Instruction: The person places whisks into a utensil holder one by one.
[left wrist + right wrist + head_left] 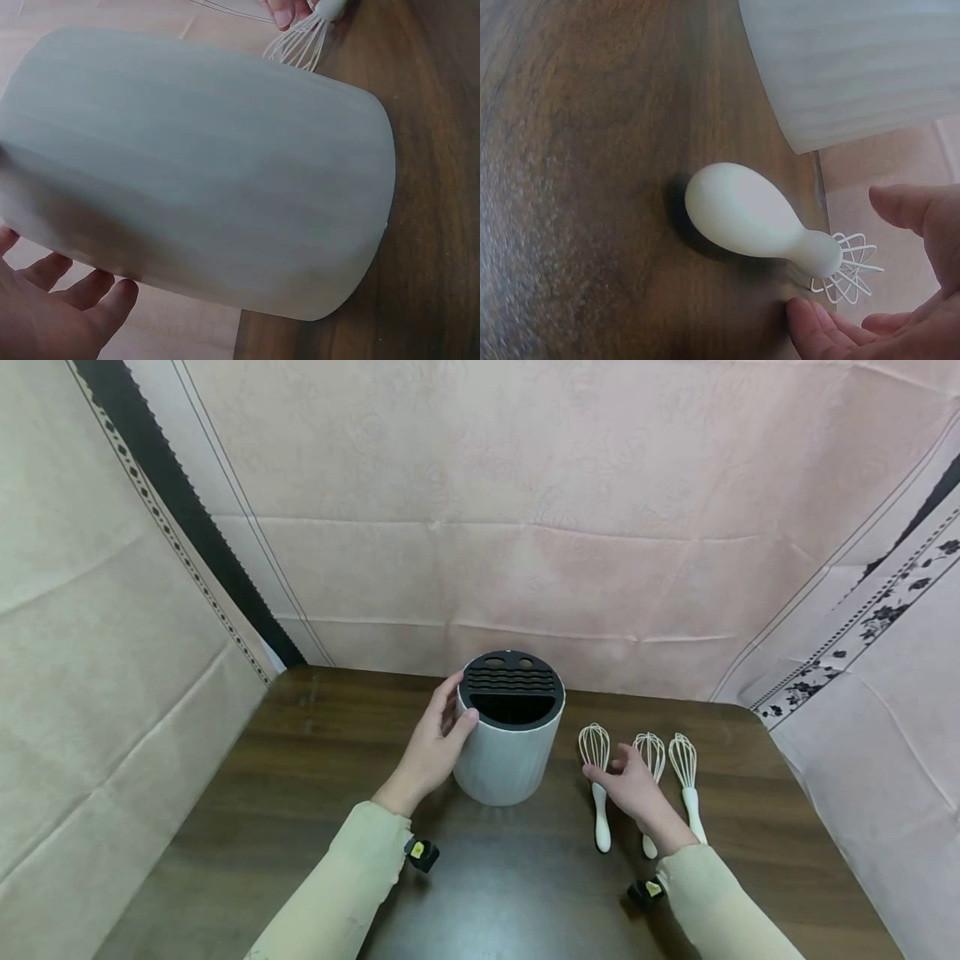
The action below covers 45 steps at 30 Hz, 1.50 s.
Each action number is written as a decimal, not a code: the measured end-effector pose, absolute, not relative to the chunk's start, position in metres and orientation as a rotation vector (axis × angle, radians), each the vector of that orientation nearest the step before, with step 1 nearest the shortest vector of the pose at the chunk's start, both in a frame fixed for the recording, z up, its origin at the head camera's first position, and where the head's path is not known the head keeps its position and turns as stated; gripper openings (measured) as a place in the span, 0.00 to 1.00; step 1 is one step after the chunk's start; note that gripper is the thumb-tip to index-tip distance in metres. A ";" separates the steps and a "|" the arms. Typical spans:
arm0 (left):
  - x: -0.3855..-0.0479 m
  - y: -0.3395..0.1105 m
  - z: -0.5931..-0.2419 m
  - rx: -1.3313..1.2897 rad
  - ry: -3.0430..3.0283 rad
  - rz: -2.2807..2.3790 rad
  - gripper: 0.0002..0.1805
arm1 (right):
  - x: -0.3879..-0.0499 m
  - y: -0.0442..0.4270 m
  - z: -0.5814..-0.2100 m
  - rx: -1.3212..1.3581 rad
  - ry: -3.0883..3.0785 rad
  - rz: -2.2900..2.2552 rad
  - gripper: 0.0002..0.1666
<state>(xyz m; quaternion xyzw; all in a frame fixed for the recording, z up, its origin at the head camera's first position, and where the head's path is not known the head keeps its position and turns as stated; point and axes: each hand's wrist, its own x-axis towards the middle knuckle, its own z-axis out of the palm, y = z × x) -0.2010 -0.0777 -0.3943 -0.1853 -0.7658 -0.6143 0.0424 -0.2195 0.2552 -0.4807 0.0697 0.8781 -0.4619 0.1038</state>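
Observation:
A pale grey-white round utensil holder [504, 760] with a black slotted lid stands upright on the table. Against its left side is my left hand [432, 737], the thumb toward the front and the fingers round the side; in the left wrist view, fingertips [120, 294] meet its wall. Three white whisks lie to the right of the holder. Over the nearest whisk [602, 822], my right hand [630, 789] hovers, thumb and fingers apart on either side of it in the right wrist view. That hand partly covers the middle whisk [649, 846].
The right-hand whisk [691, 802] lies beside my right wrist. Under everything is a dark brown wooden table [300, 810]. A pale cloth [525, 560] hangs behind the table's back edge, with more cloth at both sides.

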 end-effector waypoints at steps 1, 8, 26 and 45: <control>-0.201 -0.078 -0.396 -0.565 -2.341 -1.873 0.33 | -0.220 0.255 -0.481 0.205 2.590 -1.356 0.58; -0.214 -0.077 -0.418 -0.554 -2.313 -1.870 0.32 | -0.220 0.256 -0.485 0.193 2.585 -1.345 0.56; -0.223 -0.071 -0.437 -0.486 -2.362 -1.775 0.32 | -0.218 0.258 -0.492 0.207 2.577 -1.391 0.43; -0.223 -0.072 -0.437 -0.484 -2.341 -1.781 0.31 | -0.215 0.259 -0.462 0.189 2.515 -1.602 0.44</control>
